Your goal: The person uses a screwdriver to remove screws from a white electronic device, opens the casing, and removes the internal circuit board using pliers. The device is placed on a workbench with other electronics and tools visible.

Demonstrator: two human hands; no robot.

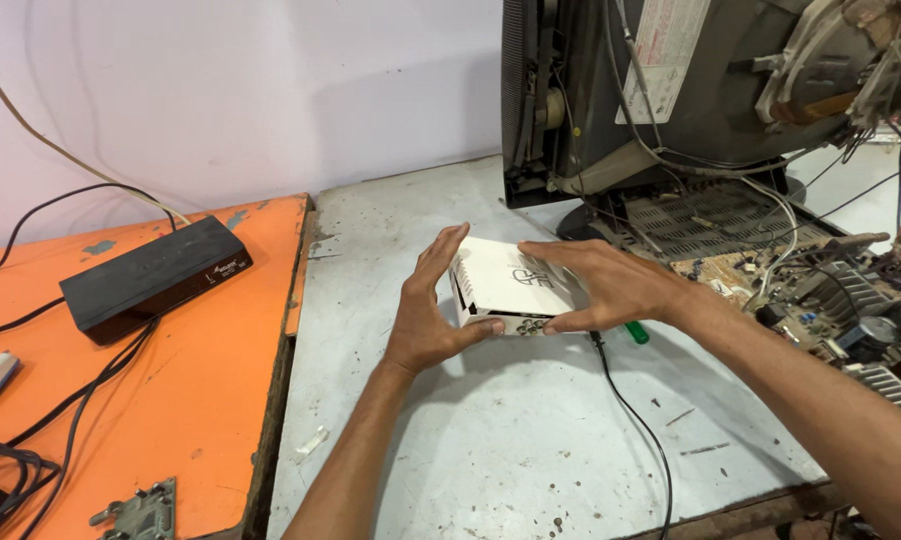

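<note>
On the left stands an orange table (211,370) with chipped paint, and on it lies a flat black box (156,277) with thin black cables (81,400). On the grey, scratched table (491,440) the left hand (433,310) presses its open palm and thumb against the side of a small white box (506,285). This box is rectangular, smooth plastic, with side vents. The right hand (611,285) lies flat on its top, fingers spread. Behind is an opened old television (691,110).
</note>
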